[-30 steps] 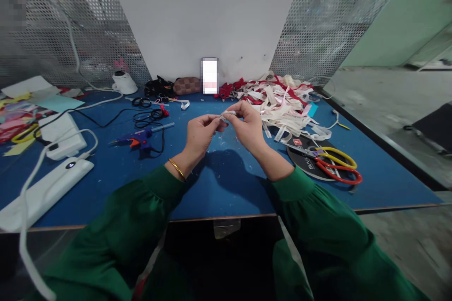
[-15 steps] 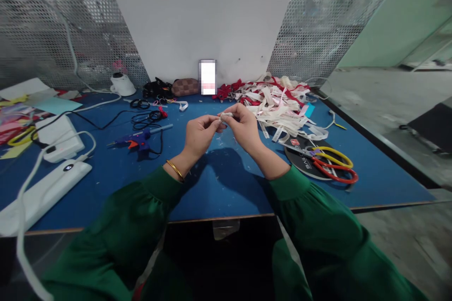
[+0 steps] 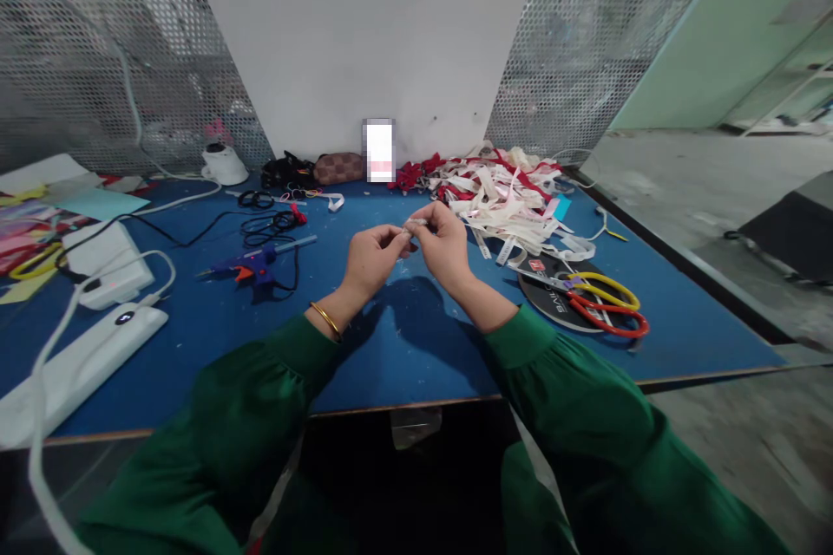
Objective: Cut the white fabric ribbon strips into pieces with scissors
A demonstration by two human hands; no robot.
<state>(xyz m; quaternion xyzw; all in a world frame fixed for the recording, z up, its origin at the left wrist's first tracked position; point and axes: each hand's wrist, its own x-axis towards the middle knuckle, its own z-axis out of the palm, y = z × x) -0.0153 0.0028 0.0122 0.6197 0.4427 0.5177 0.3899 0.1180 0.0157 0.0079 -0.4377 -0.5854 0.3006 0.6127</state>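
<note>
My left hand and my right hand meet above the middle of the blue table. Between their fingertips is a small piece of whitish ribbon, mostly covered by the fingers. Both hands are closed in a pinch on it. Behind and to the right of my right hand lies a heap of white and red ribbon strips. A blue glue gun lies to the left of my left hand.
Scissors with yellow and red handles rest on a round black mat at the right. White power strips and cables lie at the left. A phone leans on the white board, next to a checkered pouch.
The view has shifted slightly. My hands stay together, with the right fingers a little closer in over the ribbon, so less of it shows. The other things lie as before.
</note>
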